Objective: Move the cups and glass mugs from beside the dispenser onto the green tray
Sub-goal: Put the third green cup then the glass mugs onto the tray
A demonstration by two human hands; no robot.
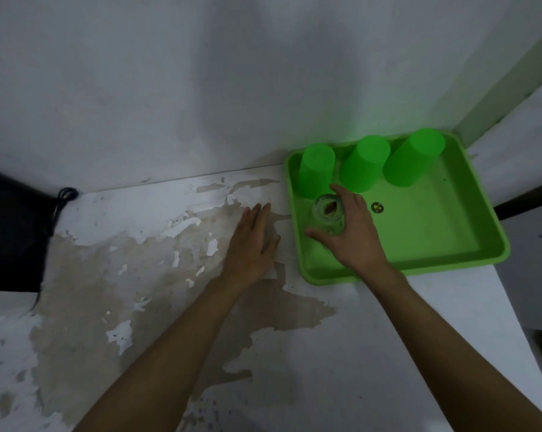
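A green tray (pixel 469 244) lies at the back right of the table, against the wall. Three green plastic cups stand upside down along its far side: left cup (pixel 315 169), middle cup (pixel 365 162), right cup (pixel 414 155). My right hand (pixel 355 232) is wrapped around a clear glass mug (pixel 327 215), which stands upside down in the tray's near left part. My left hand (pixel 252 244) lies flat on the table just left of the tray, fingers stretched out, holding nothing.
The table top (pixel 138 275) is white with large peeled, brown patches. A black object (pixel 11 238) with a cable (pixel 64 198) sits at the left edge. The wall (pixel 201 88) rises right behind the tray. A small round sticker (pixel 377 207) marks the tray floor.
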